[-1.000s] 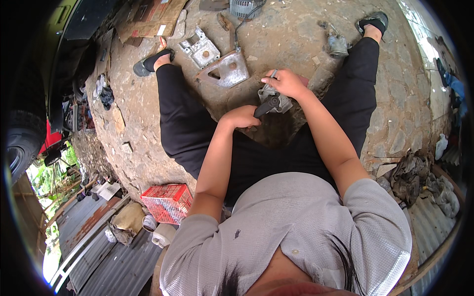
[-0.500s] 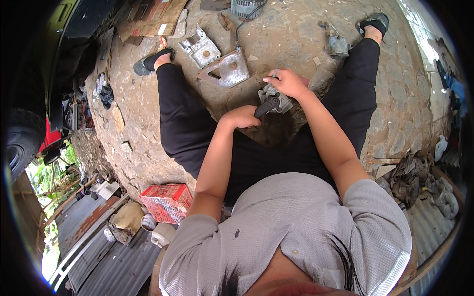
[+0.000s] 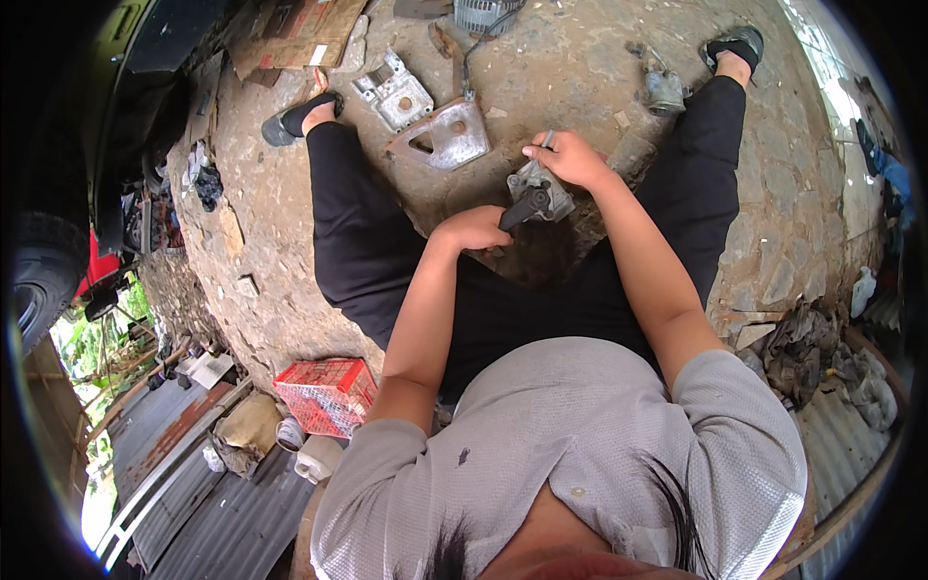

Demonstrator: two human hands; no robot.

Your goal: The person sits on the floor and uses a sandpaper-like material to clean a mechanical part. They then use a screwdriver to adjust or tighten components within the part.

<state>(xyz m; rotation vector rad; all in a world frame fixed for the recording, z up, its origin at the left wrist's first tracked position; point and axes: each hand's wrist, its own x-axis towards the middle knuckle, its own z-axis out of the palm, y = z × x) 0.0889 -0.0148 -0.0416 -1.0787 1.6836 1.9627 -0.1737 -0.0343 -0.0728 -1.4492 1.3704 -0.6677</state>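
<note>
Two hands work over one grey metal part (image 3: pixel 537 191), held between the person's spread legs, above stony ground (image 3: pixel 580 68). Left hand (image 3: pixel 476 229): fingers closed around a dark handle (image 3: pixel 519 211) that angles up and right to the middle of the part. Only the grip end shows clearly; the tip is hidden against the part. Right hand (image 3: pixel 568 159): rests on the upper right edge of the part, fingers curled together and pinched on a thin grey rod (image 3: pixel 546 140) that sticks up past the knuckles. Whether the rod is joined to the part, cannot tell.

Person sits, black trousers, grey shirt. Left foot (image 3: pixel 295 118) and right foot (image 3: pixel 732 48) in dark shoes, well apart.

On the ground beyond the part:
- flat metal plate (image 3: pixel 447 135) with a round hole, just above and left of the hands, apart from them;
- squarish grey casting (image 3: pixel 393 90) further left, near the left foot;
- small grey assembly (image 3: pixel 664 92) near the right foot;
- finned round housing (image 3: pixel 486 14) at the top edge, cable running down from it.

Left side: red crate (image 3: pixel 327 393) beside the left elbow, white jug (image 3: pixel 319 457) just below it, tyre (image 3: pixel 39 280) at the far left rim. Right side: heap of crumpled rags (image 3: pixel 822 358).
</note>
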